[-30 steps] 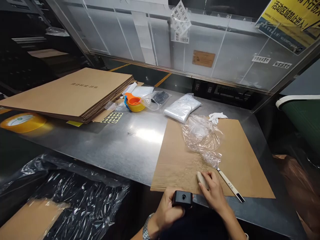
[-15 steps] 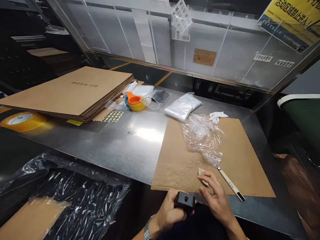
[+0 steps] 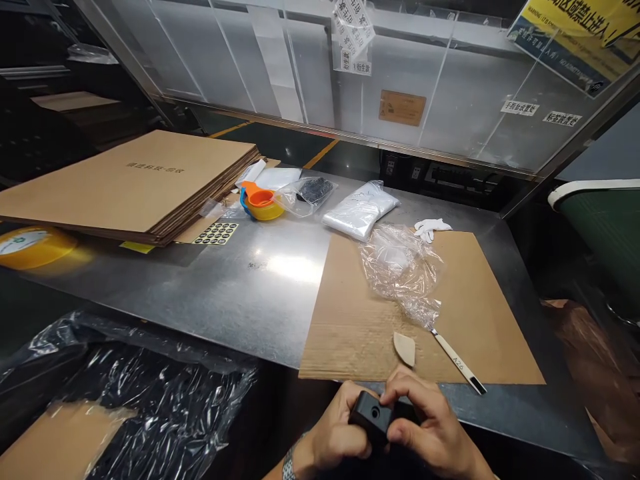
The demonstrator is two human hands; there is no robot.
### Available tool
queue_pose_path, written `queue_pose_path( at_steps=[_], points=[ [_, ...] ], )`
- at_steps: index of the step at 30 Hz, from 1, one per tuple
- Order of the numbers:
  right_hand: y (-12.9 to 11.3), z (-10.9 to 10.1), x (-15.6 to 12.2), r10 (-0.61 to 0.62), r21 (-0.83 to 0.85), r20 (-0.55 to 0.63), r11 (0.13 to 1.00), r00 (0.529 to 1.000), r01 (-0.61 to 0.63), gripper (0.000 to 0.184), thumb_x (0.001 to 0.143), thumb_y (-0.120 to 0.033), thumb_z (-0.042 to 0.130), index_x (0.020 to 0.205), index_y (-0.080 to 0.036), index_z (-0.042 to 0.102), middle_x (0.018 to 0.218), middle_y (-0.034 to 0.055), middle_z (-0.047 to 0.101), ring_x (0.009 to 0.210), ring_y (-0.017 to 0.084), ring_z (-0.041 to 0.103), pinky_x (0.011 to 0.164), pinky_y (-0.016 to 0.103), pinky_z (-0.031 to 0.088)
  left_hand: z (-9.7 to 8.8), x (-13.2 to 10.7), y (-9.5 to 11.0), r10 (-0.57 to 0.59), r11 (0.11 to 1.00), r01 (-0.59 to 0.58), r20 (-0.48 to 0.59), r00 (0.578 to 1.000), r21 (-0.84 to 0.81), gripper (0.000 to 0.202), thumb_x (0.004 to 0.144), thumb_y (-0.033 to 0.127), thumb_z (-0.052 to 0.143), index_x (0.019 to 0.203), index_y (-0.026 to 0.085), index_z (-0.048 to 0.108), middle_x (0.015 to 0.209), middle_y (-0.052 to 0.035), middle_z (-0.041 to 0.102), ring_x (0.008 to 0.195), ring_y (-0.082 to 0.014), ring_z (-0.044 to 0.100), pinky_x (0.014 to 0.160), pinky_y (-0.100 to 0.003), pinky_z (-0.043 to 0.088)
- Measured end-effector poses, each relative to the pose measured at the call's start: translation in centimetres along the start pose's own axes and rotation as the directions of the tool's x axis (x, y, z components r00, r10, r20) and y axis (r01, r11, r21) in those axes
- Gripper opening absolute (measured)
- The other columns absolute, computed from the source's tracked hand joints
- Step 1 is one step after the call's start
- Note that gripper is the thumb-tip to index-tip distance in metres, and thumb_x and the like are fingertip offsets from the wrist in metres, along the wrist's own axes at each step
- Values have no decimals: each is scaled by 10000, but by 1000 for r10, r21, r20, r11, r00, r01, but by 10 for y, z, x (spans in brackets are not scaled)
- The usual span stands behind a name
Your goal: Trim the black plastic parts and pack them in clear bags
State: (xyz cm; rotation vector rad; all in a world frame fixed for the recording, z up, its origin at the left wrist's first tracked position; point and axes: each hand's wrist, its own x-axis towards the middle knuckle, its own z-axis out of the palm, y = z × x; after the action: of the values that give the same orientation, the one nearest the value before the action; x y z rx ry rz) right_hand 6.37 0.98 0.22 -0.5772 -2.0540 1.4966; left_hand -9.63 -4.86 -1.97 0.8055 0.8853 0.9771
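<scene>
My left hand (image 3: 345, 427) is closed around a small black block with a round hole in its face (image 3: 371, 412), held just off the table's near edge. The fingers of my right hand (image 3: 425, 420) pinch the block's right side, and more black shows between them; whether it is one piece with the block I cannot tell. Just beyond my right hand, a pale, wedge-shaped scrap (image 3: 405, 349) lies on the cardboard sheet (image 3: 350, 333). To its right rests a slim beige-handled tool marked A26 (image 3: 459, 362), its tip by the crumpled clear plastic (image 3: 400, 260).
Stacked flat cardboard (image 3: 150, 180) fills the table's left side, with yellow tape (image 3: 40, 248) beside it. Further back lie an orange and yellow tape dispenser (image 3: 263, 201), a silvery plastic packet (image 3: 361, 210) and a white glove (image 3: 431, 229). A black-lined bin (image 3: 190, 393) stands lower left.
My right hand has moved left and down from beside the pale scrap onto the black block, where its fingers have closed. The scrap is now uncovered. The view has shifted slightly.
</scene>
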Motion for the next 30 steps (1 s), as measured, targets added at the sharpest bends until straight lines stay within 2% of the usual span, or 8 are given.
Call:
queue_pose_path(
  at_steps=[3,9,18,23,28,30],
  points=[
    [-1,0,-1,4,-4,-30,1000,1000,-4,310,825,-496,547,832,-186,560,753,28,539,709,145,496,638,264,398,0,1,-1,-7,1000,7,-1,1000,-2,206,405,119,495,493,100,680,417,7,523,411,-87,386,402,-210,246],
    [1,2,0,-56,45,-38,997,998,58,323,837,-475,544,1009,-208,605,755,29,567,720,149,514,644,267,410,-1,2,0,0,1000,0,22,1000,-20,204,413,127,503,503,89,683,413,7,499,423,-89,394,412,-209,244],
    [7,4,-3,-10,90,-103,996,995,19,262,786,-463,618,788,-202,595,696,12,534,678,139,491,615,254,387,1,2,-12,-30,992,35,41,999,-121,201,405,116,489,503,106,664,468,-18,601,415,-98,428,421,-211,279],
    [4,3,-2,-10,72,-69,997,998,15,306,808,-478,583,953,-213,626,720,18,561,683,139,502,615,249,391,1,2,-8,-30,996,33,28,999,-83,229,399,117,458,493,99,666,456,-21,576,440,-107,426,430,-217,266],
    [7,5,-3,30,105,-92,994,995,-20,320,775,-517,601,767,-198,571,699,10,533,669,136,492,613,252,391,-2,2,-7,-75,994,76,20,997,-83,240,392,96,449,504,116,661,475,-16,603,441,-110,430,432,-217,268],
    [10,7,-5,58,141,-97,989,994,-44,322,771,-517,606,753,-201,547,708,8,527,671,138,496,621,260,399,-2,2,-8,-74,992,76,22,997,-101,254,394,90,446,519,117,664,495,-26,630,450,-121,458,443,-220,284]
  ],
)
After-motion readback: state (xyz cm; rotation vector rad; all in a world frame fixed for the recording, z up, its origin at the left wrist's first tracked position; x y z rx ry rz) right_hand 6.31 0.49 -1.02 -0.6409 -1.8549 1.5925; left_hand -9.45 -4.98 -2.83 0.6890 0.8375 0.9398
